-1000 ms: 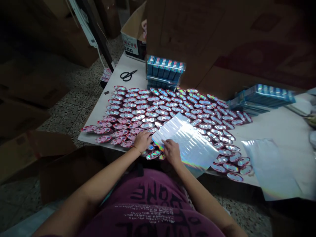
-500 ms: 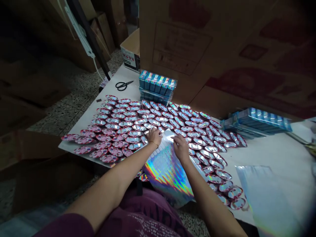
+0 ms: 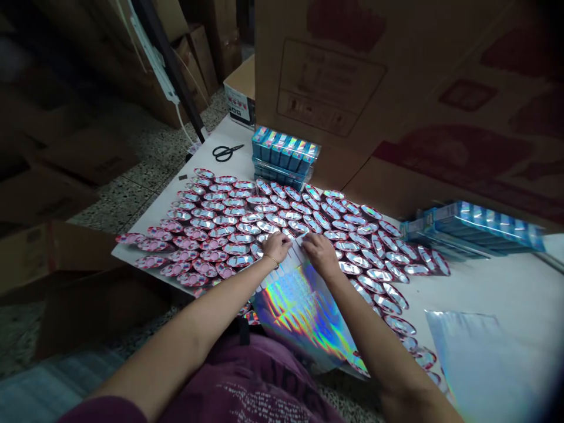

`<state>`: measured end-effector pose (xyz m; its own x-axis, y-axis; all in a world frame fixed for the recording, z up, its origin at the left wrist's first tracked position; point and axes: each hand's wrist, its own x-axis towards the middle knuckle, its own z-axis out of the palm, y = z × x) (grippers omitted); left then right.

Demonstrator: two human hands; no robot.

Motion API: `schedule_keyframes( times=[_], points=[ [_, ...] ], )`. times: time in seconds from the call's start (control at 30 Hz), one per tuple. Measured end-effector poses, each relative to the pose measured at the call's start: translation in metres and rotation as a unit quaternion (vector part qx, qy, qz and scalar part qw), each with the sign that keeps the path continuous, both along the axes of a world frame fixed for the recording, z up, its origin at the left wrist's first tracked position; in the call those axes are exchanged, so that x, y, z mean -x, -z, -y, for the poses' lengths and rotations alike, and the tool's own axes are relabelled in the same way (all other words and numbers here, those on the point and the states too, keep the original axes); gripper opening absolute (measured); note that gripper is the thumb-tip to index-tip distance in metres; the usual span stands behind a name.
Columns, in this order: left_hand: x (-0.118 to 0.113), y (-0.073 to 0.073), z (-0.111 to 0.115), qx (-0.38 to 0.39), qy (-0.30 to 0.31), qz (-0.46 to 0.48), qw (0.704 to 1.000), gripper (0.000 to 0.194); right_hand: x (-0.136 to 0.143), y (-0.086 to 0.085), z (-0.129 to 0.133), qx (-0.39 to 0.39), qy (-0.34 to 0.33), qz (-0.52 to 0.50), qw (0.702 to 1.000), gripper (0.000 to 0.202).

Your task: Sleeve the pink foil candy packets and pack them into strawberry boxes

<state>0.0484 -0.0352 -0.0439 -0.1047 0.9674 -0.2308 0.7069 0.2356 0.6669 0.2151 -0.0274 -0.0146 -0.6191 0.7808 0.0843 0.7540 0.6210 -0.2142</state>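
Note:
A shiny rainbow-patterned sheet [image 3: 304, 311] with rows of pale labels near its top lies over the front of the table. My left hand [image 3: 277, 247] is closed at the sheet's upper left edge, its fingertips pinched on something too small to make out. My right hand [image 3: 320, 252] is closed on the sheet's upper right edge, its fingertips bent over it. Around both hands stand several oval-topped red and silver packs [image 3: 239, 248], packed close together. Those at the left have pink tops [image 3: 176, 268], without the silvery shine.
Black scissors [image 3: 227, 153] lie at the back left. Wrapped blue boxes [image 3: 285, 154] stand behind the packs, and more blue boxes [image 3: 480, 226] at the right. A large carton [image 3: 330, 88] rises behind. Another shiny sheet [image 3: 480, 358] lies at the front right of the white table [image 3: 467, 288].
My right hand has moved slightly left, its fingertips closer to my left hand at the sheet's top. The whole view has shifted slightly.

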Motion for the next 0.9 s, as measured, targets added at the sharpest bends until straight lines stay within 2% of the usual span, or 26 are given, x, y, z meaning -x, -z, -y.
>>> schedule_keyframes(
  times=[0.1,0.17,0.23,0.3,0.37,0.43,0.53,0.6,0.7,0.83,0.9],
  points=[
    [-0.002,0.001,-0.001,0.002,-0.006,-0.041,0.999,0.009,-0.005,-0.032,0.011,0.023,0.033,-0.056,0.998,0.020],
    [0.001,-0.001,0.000,-0.006,-0.009,-0.060,0.998,0.009,-0.011,-0.053,0.021,0.068,0.091,-0.130,0.985,0.017],
    [0.006,-0.006,0.006,-0.030,-0.019,-0.032,0.999,0.014,-0.014,-0.067,0.031,0.141,0.181,-0.226,0.947,0.015],
    [0.015,-0.014,0.019,-0.032,-0.013,0.083,0.996,0.021,-0.012,-0.070,0.040,0.227,0.277,-0.330,0.873,0.016],
    [0.025,-0.023,0.037,0.012,0.013,0.256,0.967,0.027,-0.002,-0.064,0.048,0.302,0.337,-0.421,0.786,0.020],
    [0.036,-0.031,0.058,0.072,0.020,0.400,0.913,0.035,0.013,-0.055,0.057,0.349,0.363,-0.478,0.720,0.022],
    [0.052,-0.036,0.084,0.127,-0.024,0.507,0.852,0.040,0.039,-0.045,0.073,0.376,0.388,-0.513,0.666,0.023],
    [0.066,-0.035,0.097,0.151,-0.069,0.523,0.836,0.038,0.056,-0.041,0.086,0.391,0.407,-0.521,0.640,0.024],
    [0.094,-0.028,0.112,0.168,-0.111,0.486,0.850,0.035,0.086,-0.033,0.109,0.412,0.425,-0.520,0.617,0.025],
    [0.145,-0.017,0.133,0.158,-0.096,0.406,0.895,0.030,0.139,-0.009,0.145,0.396,0.461,-0.509,0.609,0.028],
    [0.171,-0.011,0.139,0.148,-0.092,0.344,0.923,0.027,0.168,0.008,0.161,0.375,0.475,-0.505,0.616,0.028]
  ],
)
